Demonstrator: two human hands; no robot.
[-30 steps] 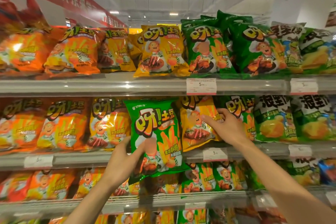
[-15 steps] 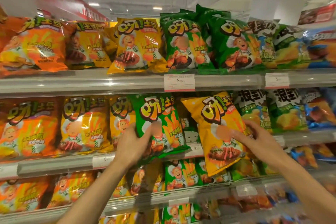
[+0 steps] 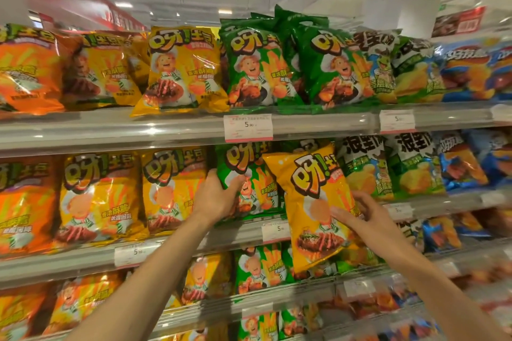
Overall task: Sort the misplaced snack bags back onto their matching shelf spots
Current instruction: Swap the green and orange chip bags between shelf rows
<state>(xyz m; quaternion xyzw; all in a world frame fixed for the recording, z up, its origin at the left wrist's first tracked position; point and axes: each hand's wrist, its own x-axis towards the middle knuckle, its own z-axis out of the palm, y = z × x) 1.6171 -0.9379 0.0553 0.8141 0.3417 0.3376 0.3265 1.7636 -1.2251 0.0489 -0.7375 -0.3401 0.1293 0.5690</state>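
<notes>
The left hand (image 3: pixel 214 198) had its grip clamped on the left edge of one green snack bag (image 3: pixel 249 183), which stood on the middle shelf (image 3: pixel 194 241) just right of two yellow bags (image 3: pixel 171 188) of the same brand. The right hand (image 3: pixel 365 219) pinched one yellow snack bag (image 3: pixel 313 202), thumb on its front and fingers behind its right edge; that bag hung tilted in front of the middle shelf, just right of the green bag and overlapping it, its lower end reaching down past the shelf's edge. On the top shelf (image 3: pixel 166 130) above, two green bags (image 3: pixel 329 69) stood just right of one yellow bag (image 3: pixel 180 69). One white price tag (image 3: pixel 248 128) hung on that shelf's edge, directly above the held green bag.
</notes>
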